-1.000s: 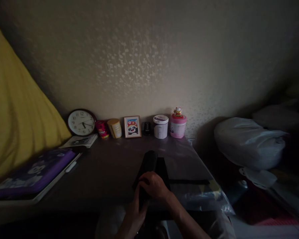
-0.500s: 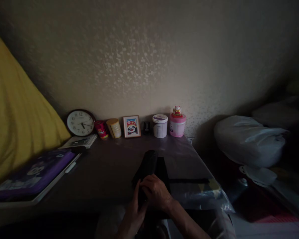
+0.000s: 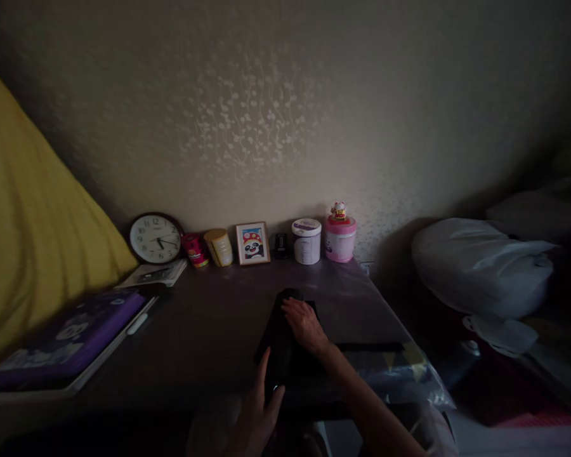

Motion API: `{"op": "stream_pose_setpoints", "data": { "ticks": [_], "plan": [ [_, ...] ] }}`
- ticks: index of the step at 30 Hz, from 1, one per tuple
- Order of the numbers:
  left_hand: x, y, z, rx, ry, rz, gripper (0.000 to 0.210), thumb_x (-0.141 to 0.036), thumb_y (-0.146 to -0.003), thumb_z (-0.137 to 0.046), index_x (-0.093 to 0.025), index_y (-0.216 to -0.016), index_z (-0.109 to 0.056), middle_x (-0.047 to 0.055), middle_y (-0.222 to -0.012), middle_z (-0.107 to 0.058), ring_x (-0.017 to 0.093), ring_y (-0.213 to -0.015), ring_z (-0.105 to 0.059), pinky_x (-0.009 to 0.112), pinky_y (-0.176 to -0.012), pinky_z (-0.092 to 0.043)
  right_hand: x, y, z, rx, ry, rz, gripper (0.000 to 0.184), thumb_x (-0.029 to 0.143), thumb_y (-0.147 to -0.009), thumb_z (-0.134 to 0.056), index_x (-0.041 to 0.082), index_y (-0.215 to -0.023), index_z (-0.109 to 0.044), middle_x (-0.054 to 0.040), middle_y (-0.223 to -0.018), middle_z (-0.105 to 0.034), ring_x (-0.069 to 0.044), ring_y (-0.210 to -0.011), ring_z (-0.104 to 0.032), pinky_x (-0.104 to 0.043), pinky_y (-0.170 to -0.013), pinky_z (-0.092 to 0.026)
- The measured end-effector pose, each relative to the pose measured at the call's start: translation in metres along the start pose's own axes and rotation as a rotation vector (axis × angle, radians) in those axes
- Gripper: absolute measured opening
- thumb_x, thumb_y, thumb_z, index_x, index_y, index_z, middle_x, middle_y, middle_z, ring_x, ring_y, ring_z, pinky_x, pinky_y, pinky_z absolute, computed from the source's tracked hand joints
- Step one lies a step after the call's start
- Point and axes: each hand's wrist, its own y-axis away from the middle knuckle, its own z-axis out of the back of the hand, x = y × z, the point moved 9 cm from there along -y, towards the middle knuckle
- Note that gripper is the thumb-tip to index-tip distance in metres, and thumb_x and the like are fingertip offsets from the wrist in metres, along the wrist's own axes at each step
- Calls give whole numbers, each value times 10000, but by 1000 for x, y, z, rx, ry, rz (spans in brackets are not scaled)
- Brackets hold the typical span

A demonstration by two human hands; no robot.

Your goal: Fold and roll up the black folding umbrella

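A black folding umbrella (image 3: 279,330) lies on the dark table in front of me, pointing away from me; the dim light hides most of its detail. My left hand (image 3: 259,406) grips its near end between thumb and fingers, and a small shiny spot shows there. My right hand (image 3: 304,322) rests on the far part of the umbrella, palm down with fingers stretched over the dark fabric. More black fabric (image 3: 309,310) spreads out under and beside the right hand. A thin black strap (image 3: 371,347) lies to the right.
Along the wall stand a round clock (image 3: 156,238), a red can (image 3: 195,249), a yellow tub (image 3: 219,247), a framed panda picture (image 3: 253,244), a white tub (image 3: 307,242) and a pink tub (image 3: 340,241) bearing a figurine. Left lies a purple case (image 3: 71,336); right, white bags (image 3: 480,266).
My right hand has moved forward along the umbrella, away from my left hand, and its fingers have straightened. The left hand stays at the near end.
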Motion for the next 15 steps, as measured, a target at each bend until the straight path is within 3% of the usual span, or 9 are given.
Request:
{"op": "stream_pose_setpoints", "data": {
  "ticks": [4,8,10,12,15],
  "plan": [
    [-4,1,3,16,-17,24,605,-302,-809,-466,-209,-1375,-272,37,-1386,-375,206,-1266,-367,333,-1015,-338,-15,-5,16,-132,53,-132,284,178,-876,-413,168,-1116,-563,-102,-1201,-560,-199,-1129,-485,-408,-965,-354],
    [4,1,-2,40,8,76,608,-340,-811,-457,-233,-1377,-264,15,-1365,-411,209,-1245,-400,326,-979,-375,23,8,4,-35,-40,101,246,214,-881,-429,200,-1061,-596,-66,-1097,-619,-172,-1103,-500,-368,-958,-369],
    [7,0,-4,49,3,85,613,-331,-820,-436,-206,-1386,-238,23,-1367,-408,201,-1249,-393,313,-980,-370,26,10,-2,-2,-42,112,252,189,-875,-427,213,-1057,-600,-58,-1122,-609,-178,-1134,-477,-377,-964,-363],
    [7,-2,-4,46,-1,63,611,-321,-828,-419,-177,-1390,-226,35,-1381,-386,198,-1269,-363,308,-997,-348,8,7,-1,-35,-23,0,274,152,-859,-422,196,-1068,-594,-76,-1175,-577,-191,-1141,-470,-392,-970,-353],
    [4,-1,-2,21,25,27,605,-323,-819,-445,-184,-1379,-261,55,-1376,-396,209,-1251,-388,313,-986,-361,-42,8,11,-109,-37,-274,295,125,-824,-425,149,-1067,-590,-109,-1152,-581,-196,-1087,-507,-368,-957,-364]
  ]
}}
